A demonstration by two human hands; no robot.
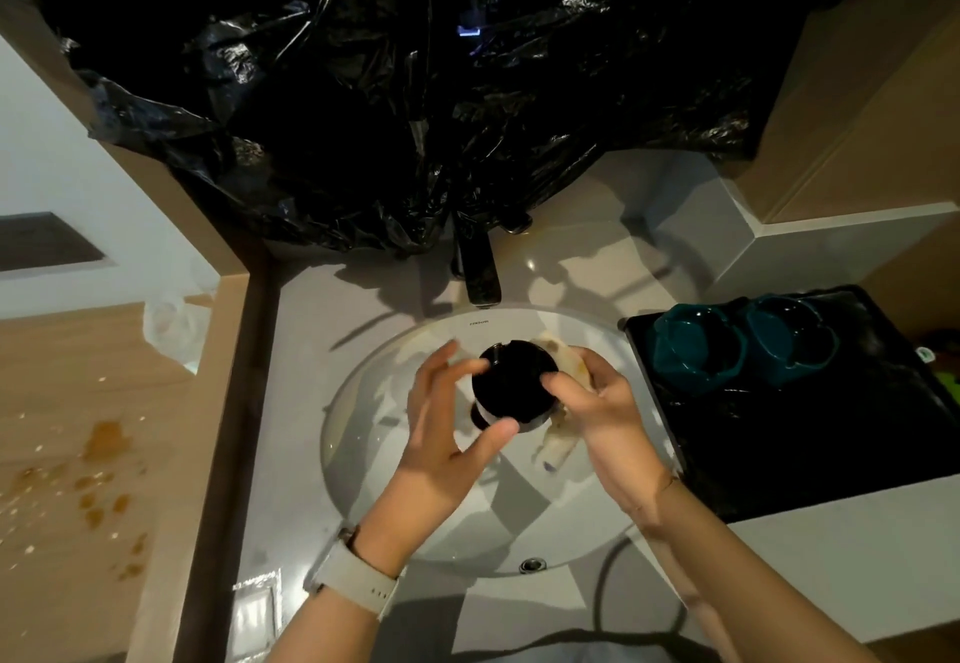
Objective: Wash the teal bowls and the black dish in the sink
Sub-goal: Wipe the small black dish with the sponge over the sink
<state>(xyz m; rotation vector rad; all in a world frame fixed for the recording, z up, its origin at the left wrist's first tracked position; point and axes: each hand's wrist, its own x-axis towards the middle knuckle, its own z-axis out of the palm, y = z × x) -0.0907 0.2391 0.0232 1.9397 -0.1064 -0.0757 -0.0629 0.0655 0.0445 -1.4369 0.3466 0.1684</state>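
**Scrubbing the black dish over the basin**

Holding the black dish (514,386) above the middle of the white sink (363,434), I have it tipped so its dark round face looks up at me. My left hand (447,434) grips it from the left, thumb curled under the near edge, fingers wrapped over the far rim. My right hand (597,402) clutches a pale, stained cloth (558,441) against the dish's right side, thumb pressing onto the dark face; the cloth's tail hangs down toward the basin. A pale watch (358,579) sits on my left wrist.

Over at the right edge of the countertop (296,402), a black tray (810,434) carries both teal bowls, the nearer bowl (698,350) and the farther bowl (792,340), side by side at its far end. The dark faucet (480,273) stands at the sink's far edge, with crumpled black plastic sheeting (415,91) draped behind it. Left of the counter, orange-brown spill marks (104,444) spot the wooden floor.
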